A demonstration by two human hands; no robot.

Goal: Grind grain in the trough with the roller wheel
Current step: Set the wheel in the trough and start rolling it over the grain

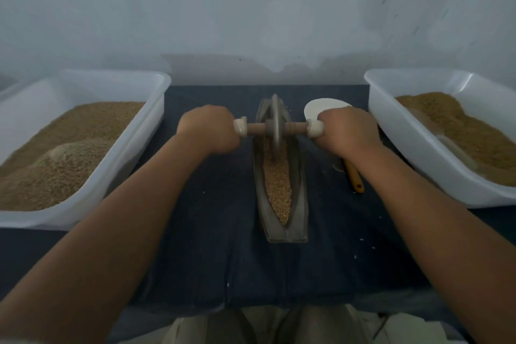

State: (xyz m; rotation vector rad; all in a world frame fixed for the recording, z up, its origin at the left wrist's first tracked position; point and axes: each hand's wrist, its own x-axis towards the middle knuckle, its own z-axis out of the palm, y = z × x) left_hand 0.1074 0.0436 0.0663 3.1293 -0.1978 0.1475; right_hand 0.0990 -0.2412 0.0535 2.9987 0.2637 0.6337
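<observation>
The roller wheel (275,123) stands on edge in the far half of the trough (301,193). The trough lies lengthwise on the dark cloth (217,204) in the middle, with its near end toward us. We see grain (277,184) filling the groove from the wheel to the near tip. The wheel's lower rim is sunk in the grain, and we cannot make out what lies in the groove beyond the wheel.

A wooden axle (293,128) runs through the hub. The left hand (208,130) is curled round one end and the right hand (347,131) round the other. Both are knuckles up, so the fingertips and the axle's tips are hidden. Only a pale wrapping (240,127) shows at each fist's inner edge.

Behind the right hand lies a white scoop (321,109), largely covered by that hand and forearm. Its wooden handle (354,179) shows again below the wrist. The left tub (145,126) and the right tub (396,131), both white and holding grain, flank the trough. The frame edges cut off both tubs.
</observation>
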